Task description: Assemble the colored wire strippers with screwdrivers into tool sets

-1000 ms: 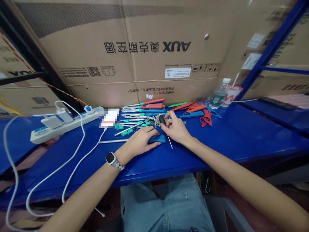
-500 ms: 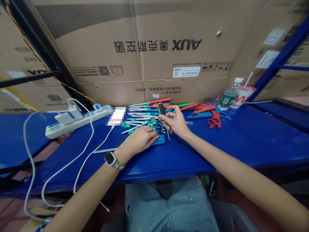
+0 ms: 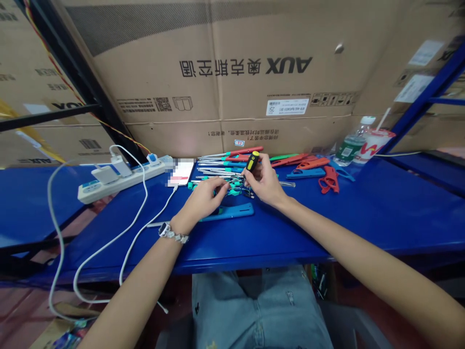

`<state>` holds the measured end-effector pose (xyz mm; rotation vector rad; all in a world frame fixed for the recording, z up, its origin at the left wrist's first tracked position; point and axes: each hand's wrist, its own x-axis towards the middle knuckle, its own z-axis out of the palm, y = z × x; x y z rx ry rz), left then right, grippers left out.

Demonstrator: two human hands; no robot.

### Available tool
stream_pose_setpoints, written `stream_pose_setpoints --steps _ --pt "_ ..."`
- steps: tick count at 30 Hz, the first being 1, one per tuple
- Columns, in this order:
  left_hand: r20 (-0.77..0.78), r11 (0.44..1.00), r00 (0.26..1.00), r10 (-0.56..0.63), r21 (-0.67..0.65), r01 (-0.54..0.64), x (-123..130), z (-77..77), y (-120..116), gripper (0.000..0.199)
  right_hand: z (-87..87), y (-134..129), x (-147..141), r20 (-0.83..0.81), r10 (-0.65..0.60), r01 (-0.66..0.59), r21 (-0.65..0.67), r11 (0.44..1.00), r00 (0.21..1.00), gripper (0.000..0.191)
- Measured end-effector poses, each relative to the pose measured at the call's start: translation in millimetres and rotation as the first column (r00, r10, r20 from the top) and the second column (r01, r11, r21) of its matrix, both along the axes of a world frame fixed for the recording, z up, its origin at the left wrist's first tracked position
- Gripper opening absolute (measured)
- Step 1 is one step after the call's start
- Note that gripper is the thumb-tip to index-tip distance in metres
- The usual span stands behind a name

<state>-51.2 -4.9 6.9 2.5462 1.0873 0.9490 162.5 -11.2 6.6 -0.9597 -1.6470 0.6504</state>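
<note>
My right hand (image 3: 266, 183) is closed round a black-and-yellow screwdriver (image 3: 252, 161), its handle pointing up. Just left of it, my left hand (image 3: 208, 195) has its fingers bent together over the pile of green pieces and thin wires (image 3: 236, 186); what its fingertips hold, if anything, is too small to tell. Behind both hands lie several long lighters with metal tubes (image 3: 214, 169). A blue casing (image 3: 238, 211) with a metal tube rests in front of my left hand.
Red casings (image 3: 329, 180) and a blue casing (image 3: 306, 173) lie to the right, before a bottle (image 3: 349, 145) and a cup (image 3: 374, 147). A power strip (image 3: 123, 180), white cables (image 3: 140, 228) and a phone (image 3: 181, 170) are at the left. Cardboard (image 3: 232, 87) stands behind.
My left hand has turned and drawn back from the blue casing, uncovering more of it. The screwdriver has tilted, with its handle now leaning to the right. The view has shifted slightly.
</note>
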Motion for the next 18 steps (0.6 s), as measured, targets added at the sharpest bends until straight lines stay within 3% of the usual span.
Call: stream_pose_setpoints --steps 7,12,15,18 --pt "-0.012 1.000 1.000 -0.004 -0.005 0.004 6.0 -3.1 -1.0 0.019 1.4 -1.8 3.4 -0.108 -0.041 0.044 0.020 0.999 0.993 0.033" --pt "-0.015 1.000 0.999 0.028 0.014 -0.028 -3.1 -5.4 7.7 0.013 -0.1 -7.6 3.0 -0.137 -0.037 0.030 -0.054 0.998 0.990 0.035" --pt "0.050 0.995 0.994 0.096 0.006 -0.096 -10.9 -4.8 12.7 0.015 -4.5 -11.6 -2.2 -0.131 0.037 -0.050 -0.099 0.994 0.991 0.033" --pt "0.040 0.993 0.993 0.114 -0.024 -0.113 -13.9 -5.2 15.0 0.014 -10.1 -11.7 -8.3 -0.161 0.147 -0.157 -0.053 0.986 0.976 0.035"
